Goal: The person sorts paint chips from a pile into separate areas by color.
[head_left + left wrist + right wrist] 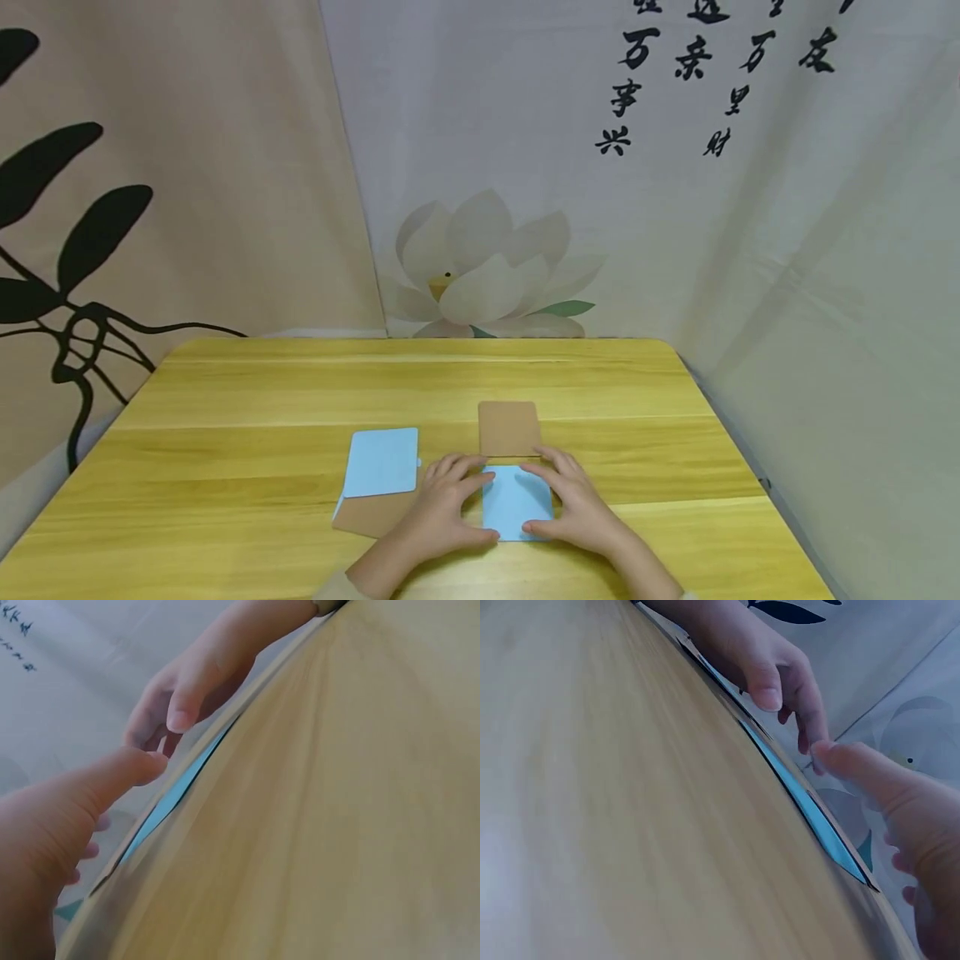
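A square light-blue card [514, 504] lies flat on the table in front of me, between my two hands. My left hand [444, 510] is at its left side, thumb by the lower left corner and forefinger by the upper left. On the other side my right hand [581, 508] has its thumb and forefinger over the card's right part, the other fingers spread upward. Just beyond the blue card lies a brown card [509, 428], with fingertips of both hands close to its near corners. In the wrist views the blue card [169, 802] appears as a thin strip.
Left of my left hand, another blue card [381, 462] overlaps a brown card [369, 514], with a blue edge peeking out at the side. The wooden table [225, 400] reaches back to a curtain [480, 125] printed with a lotus and black characters.
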`<control>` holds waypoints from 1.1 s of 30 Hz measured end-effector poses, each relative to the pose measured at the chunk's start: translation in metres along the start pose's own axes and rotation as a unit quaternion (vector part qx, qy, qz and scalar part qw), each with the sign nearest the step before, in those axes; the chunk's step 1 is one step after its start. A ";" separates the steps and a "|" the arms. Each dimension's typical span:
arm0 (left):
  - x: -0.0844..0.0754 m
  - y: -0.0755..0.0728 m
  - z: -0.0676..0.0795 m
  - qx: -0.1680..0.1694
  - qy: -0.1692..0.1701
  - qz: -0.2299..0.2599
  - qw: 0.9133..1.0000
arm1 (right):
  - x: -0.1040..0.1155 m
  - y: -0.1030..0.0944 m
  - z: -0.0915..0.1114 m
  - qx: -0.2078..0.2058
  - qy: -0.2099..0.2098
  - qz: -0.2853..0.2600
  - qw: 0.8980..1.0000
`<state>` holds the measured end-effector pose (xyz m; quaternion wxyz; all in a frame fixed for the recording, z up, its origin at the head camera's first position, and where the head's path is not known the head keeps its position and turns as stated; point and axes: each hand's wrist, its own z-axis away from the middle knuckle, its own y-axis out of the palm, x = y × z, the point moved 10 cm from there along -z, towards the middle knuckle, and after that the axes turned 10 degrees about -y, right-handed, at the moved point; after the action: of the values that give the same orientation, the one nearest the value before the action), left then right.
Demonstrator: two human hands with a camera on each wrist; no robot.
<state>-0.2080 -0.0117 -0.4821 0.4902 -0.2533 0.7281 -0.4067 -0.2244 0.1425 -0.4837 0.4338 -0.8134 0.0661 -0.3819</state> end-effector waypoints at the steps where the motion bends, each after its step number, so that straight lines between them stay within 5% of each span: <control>1: 0.002 -0.003 0.001 -0.005 -0.001 0.003 1.000 | 0.001 0.001 -0.002 -0.004 -0.002 0.002 1.000; 12: 0.035 -0.037 0.016 -0.047 -0.014 0.027 0.998 | 0.017 0.017 -0.025 -0.011 -0.023 0.023 0.999; 20: 0.069 -0.058 0.027 -0.048 -0.042 0.034 0.997 | 0.028 0.036 -0.041 0.002 -0.029 0.024 0.999; 28: 0.107 -0.085 0.035 -0.108 -0.048 0.027 0.993 | 0.043 0.051 -0.060 0.005 -0.049 0.045 0.998; 33: 0.128 -0.093 0.037 -0.113 -0.064 0.033 0.991 | 0.049 0.060 -0.074 0.007 -0.046 0.054 0.997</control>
<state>-0.2264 -0.1727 -0.4757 0.5175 -0.3087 0.7441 -0.2884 -0.2266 0.0353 -0.4770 0.4616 -0.8224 0.0872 -0.3208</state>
